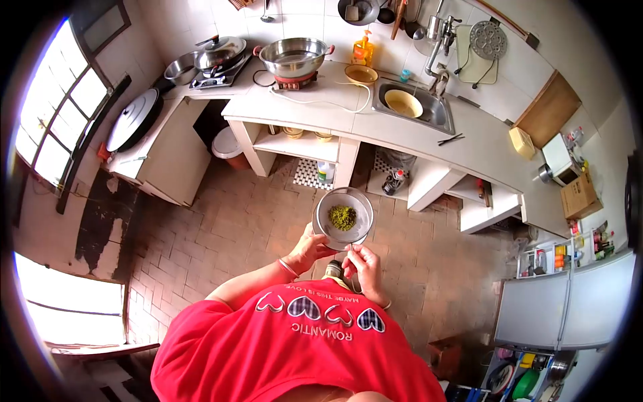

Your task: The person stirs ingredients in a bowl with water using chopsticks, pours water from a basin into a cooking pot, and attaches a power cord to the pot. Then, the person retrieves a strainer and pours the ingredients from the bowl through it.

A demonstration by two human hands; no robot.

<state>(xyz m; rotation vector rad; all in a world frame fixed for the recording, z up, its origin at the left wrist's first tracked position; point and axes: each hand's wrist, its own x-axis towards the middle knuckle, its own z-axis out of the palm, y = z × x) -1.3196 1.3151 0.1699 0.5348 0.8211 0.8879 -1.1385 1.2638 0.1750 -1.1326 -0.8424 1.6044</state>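
Note:
In front of my red shirt I hold a round metal bowl (365,234) with what looks like a fine-mesh strainer (362,209) set in it. A small heap of green bits (342,217), like peas or beans, lies in the middle of the strainer. My left hand (308,250) is closed on the bowl's near left side, its fingers partly hidden beneath. My right hand (364,266) pinches at the near rim, apparently on the strainer's handle. The bowl hangs above the brick floor, apart from the counter.
Ahead runs a white counter (469,130) with a steel pot (295,57) on a red-based cooker and a sink (432,115) holding a yellow bowl (403,103). A lidded pan (221,52) stands back left. A fridge (536,308) is at right. Brick floor (429,268) lies around me.

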